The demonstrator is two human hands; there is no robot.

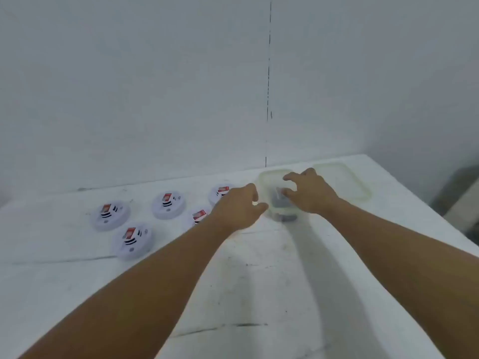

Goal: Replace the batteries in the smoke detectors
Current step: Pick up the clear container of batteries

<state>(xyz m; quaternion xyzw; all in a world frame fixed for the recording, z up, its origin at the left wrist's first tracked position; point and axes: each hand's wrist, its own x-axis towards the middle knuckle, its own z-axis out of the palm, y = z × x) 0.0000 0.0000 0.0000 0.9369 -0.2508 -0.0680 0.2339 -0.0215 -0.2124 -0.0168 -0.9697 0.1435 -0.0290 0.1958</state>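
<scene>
Several round white smoke detectors with red labels lie on the white table [259, 281], among them one at the far left [110, 215], one nearer me [133, 240] and one further back [168, 204]. A clear plastic container [269, 174] stands open at the back, with dark batteries [281, 203] inside. My left hand [236, 208] grips the container's left side, thumb against its near corner, and partly hides two detectors. My right hand [308, 193] hovers over the container's opening, its fingers spread and bent downward, holding nothing that I can see.
The container's clear lid [342, 182] lies flat just right of it. A white wall runs close behind the table. The table's right edge falls away past the lid, with a dark object on the floor beyond.
</scene>
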